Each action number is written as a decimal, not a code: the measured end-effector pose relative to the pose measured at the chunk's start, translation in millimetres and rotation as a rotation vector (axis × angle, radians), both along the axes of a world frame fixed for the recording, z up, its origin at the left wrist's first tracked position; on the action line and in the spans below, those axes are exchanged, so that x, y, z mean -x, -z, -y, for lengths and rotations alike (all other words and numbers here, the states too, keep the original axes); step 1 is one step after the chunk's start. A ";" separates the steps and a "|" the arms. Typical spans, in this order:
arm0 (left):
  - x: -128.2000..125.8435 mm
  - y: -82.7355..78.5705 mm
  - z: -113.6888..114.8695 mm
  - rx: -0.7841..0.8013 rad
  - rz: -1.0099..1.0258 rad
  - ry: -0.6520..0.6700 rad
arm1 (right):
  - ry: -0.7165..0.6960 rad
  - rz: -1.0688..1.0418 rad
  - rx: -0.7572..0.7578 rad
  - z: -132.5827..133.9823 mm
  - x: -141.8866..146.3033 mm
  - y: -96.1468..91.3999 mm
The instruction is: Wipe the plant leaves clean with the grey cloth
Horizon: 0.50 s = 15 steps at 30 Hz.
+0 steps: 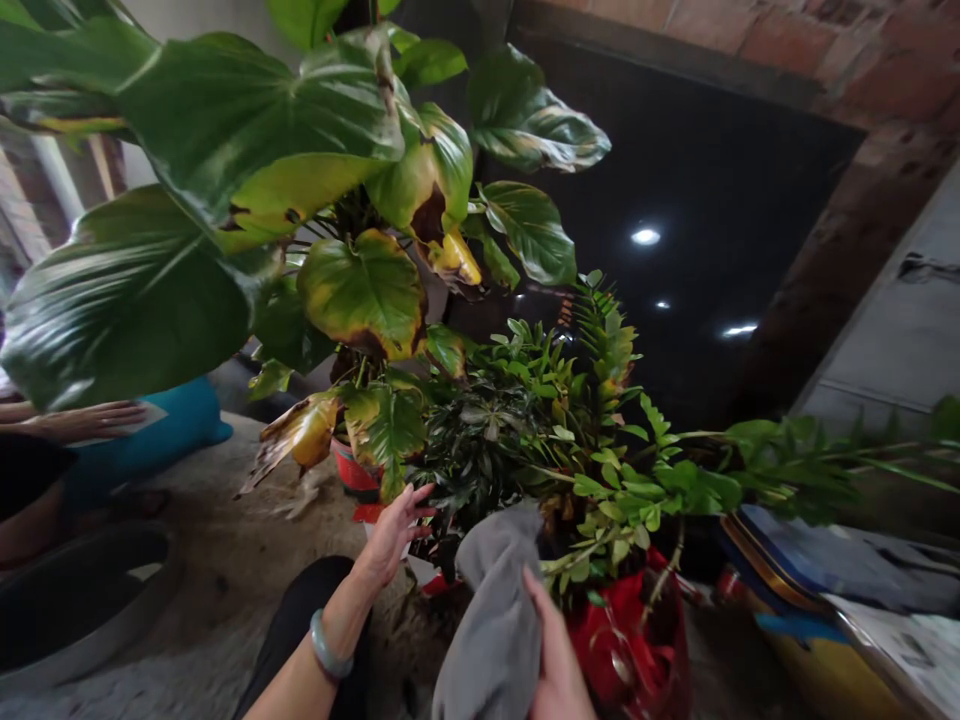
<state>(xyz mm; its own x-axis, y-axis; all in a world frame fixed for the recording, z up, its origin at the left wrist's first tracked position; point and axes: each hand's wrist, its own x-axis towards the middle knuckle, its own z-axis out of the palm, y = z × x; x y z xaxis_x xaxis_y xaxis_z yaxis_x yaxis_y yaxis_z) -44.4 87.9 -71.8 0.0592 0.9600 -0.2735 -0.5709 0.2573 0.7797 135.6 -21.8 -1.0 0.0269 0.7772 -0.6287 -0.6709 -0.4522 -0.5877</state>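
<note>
In the lower middle, my right hand (553,650) grips a grey cloth (491,610) that hangs bunched in front of the plants. My left hand (396,535), with a pale bangle (328,648) on the wrist, reaches forward with fingers apart and nothing in them. It is close to a dark-leaved potted plant (480,440). Above rises a tall plant with broad green leaves (270,120), several of them yellowed and browned at the edges. Its red pot (351,470) shows partly behind the leaves.
A leafy green plant (660,485) leans right over a red bag-like wrapping (637,640). At left stand a basin (90,650) and another person's hand (97,420) on blue cloth (165,430). Stacked items (817,560) lie at right. A dark glossy panel (697,200) stands behind.
</note>
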 end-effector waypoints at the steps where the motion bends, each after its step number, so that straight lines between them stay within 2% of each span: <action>1: 0.9 -0.1 0.2 0.001 -0.004 0.003 | -0.059 0.010 0.001 10.1 2.3 4.3; 3: 1.6 -0.3 0.5 0.005 -0.005 0.013 | -0.108 0.019 -0.032 22.8 -0.7 -4.4; 5: 0.3 -0.6 0.8 -0.003 0.004 0.020 | -0.054 -0.006 -0.096 20.4 -11.3 -29.9; 7: -2.4 -1.1 1.4 -0.010 0.017 0.010 | 0.011 -0.038 -0.199 4.4 -22.6 -56.1; 9: -5.3 -1.3 2.4 -0.004 0.027 -0.011 | 0.062 -0.032 -0.281 -17.1 -26.8 -67.4; 10: -6.5 -1.2 3.1 0.001 0.031 -0.016 | 0.070 -0.016 -0.294 -26.4 -24.9 -65.4; 12: -7.7 -0.4 4.3 0.004 0.031 -0.010 | 0.076 0.025 -0.283 -36.1 -14.1 -47.8; 15: -6.7 2.2 4.5 -0.013 0.010 0.003 | -0.019 0.078 -0.225 -24.0 4.3 -10.9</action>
<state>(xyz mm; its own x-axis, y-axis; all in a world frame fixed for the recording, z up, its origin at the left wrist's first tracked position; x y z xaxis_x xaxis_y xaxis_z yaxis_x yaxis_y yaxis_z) -37.7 83.4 -74.0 0.0642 0.9634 -0.2602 -0.5778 0.2485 0.7775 131.3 2.3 9.9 0.0525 0.8982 -0.4365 -0.6120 -0.3165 -0.7248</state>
